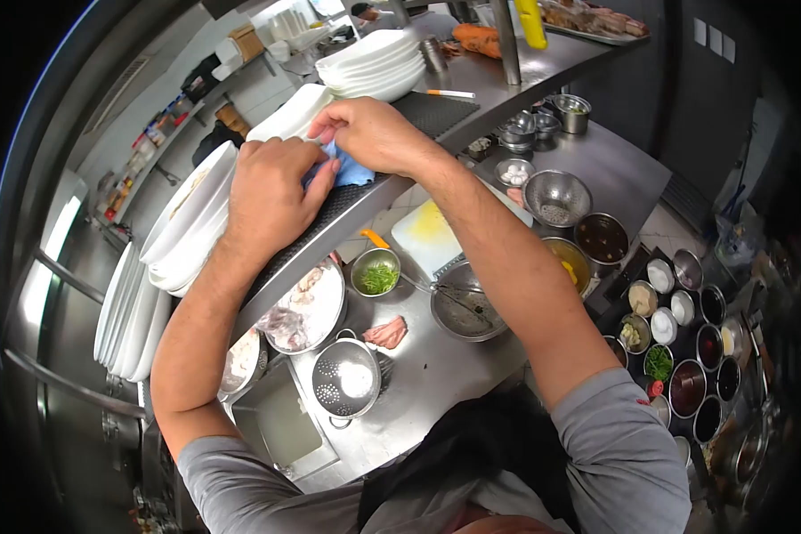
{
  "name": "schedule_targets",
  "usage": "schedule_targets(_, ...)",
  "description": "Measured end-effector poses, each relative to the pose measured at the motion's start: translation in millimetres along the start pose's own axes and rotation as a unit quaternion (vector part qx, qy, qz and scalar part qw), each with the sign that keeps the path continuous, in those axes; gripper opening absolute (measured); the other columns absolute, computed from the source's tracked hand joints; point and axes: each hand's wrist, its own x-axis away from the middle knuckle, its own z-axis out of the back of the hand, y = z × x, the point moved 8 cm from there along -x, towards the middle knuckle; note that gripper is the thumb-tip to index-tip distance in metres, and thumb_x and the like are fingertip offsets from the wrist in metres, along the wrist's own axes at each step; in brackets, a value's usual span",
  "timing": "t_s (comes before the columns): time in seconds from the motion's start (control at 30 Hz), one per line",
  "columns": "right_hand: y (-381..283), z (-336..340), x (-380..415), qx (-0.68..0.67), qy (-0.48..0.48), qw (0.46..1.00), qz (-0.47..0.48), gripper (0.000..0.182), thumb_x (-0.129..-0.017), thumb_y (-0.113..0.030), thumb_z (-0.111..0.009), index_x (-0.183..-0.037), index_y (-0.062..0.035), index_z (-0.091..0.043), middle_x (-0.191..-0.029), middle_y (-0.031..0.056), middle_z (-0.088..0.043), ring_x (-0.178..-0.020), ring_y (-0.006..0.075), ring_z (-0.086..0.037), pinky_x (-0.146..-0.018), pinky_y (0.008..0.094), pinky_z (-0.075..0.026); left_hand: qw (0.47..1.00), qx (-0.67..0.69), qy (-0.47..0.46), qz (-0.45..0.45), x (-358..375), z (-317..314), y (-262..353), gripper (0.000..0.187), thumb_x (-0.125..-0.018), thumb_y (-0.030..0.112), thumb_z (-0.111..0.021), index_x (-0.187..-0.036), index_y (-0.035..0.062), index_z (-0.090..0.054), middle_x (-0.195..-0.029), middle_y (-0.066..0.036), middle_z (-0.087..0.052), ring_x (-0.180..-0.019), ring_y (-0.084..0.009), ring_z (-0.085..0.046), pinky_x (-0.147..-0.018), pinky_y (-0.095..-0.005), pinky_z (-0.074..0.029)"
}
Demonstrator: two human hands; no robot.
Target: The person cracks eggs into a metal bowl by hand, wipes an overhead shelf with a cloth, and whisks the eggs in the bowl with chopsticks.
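Both of my arms reach up to the raised metal shelf. A crumpled blue cloth (pixel 353 167) lies at its dark mat, between my hands. My left hand (pixel 274 194) is closed, its thumb and curled fingers against the cloth's left side. From the right, my right hand (pixel 371 133) pinches at the cloth's upper part; its fingertips are partly hidden. Just behind the hands is a white rectangular dish (pixel 292 114). A stack of white bowls (pixel 374 69) stands to the right of it, and tilted white dishes (pixel 182 227) stand beside my left hand.
Below the shelf, the steel counter holds a colander (pixel 345 378), a bowl of chopped greens (pixel 376 272), a large bowl of raw meat (pixel 316 307), a white cutting board (pixel 440 233) and a steel bowl (pixel 467 303). Several small containers (pixel 663 325) stand at the right. A sink (pixel 276 418) is at lower left.
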Motion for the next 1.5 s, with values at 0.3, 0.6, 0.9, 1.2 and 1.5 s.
schedule_targets(0.3, -6, -10, 2, 0.041, -0.081, 0.996, -0.002, 0.027, -0.092, -0.017, -0.059, -0.108, -0.0021, -0.074, -0.091, 0.0129, -0.075, -0.082, 0.0185, -0.070, -0.079, 0.0321, -0.054, 0.996, 0.064, -0.036, -0.050, 3, -6, 20, 0.011, -0.086, 0.015, -0.073, -0.092, 0.0059, -0.071, -0.082, -0.010, -0.067, -0.076, -0.0313, -0.063, -0.075, -0.0418, -0.042)
schedule_targets(0.6, -6, -11, 4, 0.077, -0.078, 0.994, 0.003, 0.030, -0.095, -0.016, -0.057, -0.118, -0.0038, -0.071, -0.094, 0.0144, -0.075, -0.081, 0.0194, -0.070, -0.080, 0.0325, -0.054, 0.994, 0.067, -0.048, -0.065, 2, -13, 22, 0.011, -0.084, 0.012, -0.074, -0.093, 0.0060, -0.070, -0.084, -0.009, -0.066, -0.075, -0.0316, -0.060, -0.074, -0.0403, -0.041)
schedule_targets(0.9, -7, -8, 2, 0.106, -0.069, 0.992, 0.012, 0.031, -0.093, -0.018, -0.059, -0.118, -0.0032, -0.071, -0.100, 0.0170, -0.076, -0.089, 0.0227, -0.072, -0.083, 0.0328, -0.055, 0.995, 0.063, -0.034, -0.066, 3, -12, 21, 0.011, -0.087, 0.017, -0.071, -0.093, 0.0077, -0.070, -0.085, -0.009, -0.068, -0.080, -0.0295, -0.065, -0.075, -0.0410, -0.044)
schedule_targets(1.2, -17, -8, 7, 0.077, -0.061, 0.995, 0.004, 0.029, -0.091, -0.013, -0.058, -0.112, 0.0043, -0.069, -0.107, 0.0230, -0.073, -0.099, 0.0297, -0.071, -0.091, 0.0390, -0.053, 0.995, 0.088, -0.018, -0.052, 3, -11, -10, 0.018, -0.086, 0.020, -0.065, -0.095, 0.0059, -0.072, -0.083, -0.022, -0.070, -0.077, -0.0389, -0.070, -0.073, -0.0480, -0.058)
schedule_targets(1.5, -26, -22, 10, 0.038, -0.104, 0.994, -0.018, 0.028, -0.091, -0.014, -0.060, -0.109, 0.0035, -0.073, -0.100, 0.0107, -0.075, -0.091, 0.0147, -0.067, -0.083, 0.0295, -0.053, 0.991, 0.109, 0.022, -0.077, 13, -13, -7, 0.017, -0.087, 0.019, -0.064, -0.089, 0.0039, -0.070, -0.083, -0.019, -0.071, -0.075, -0.0401, -0.069, -0.073, -0.0485, -0.057)
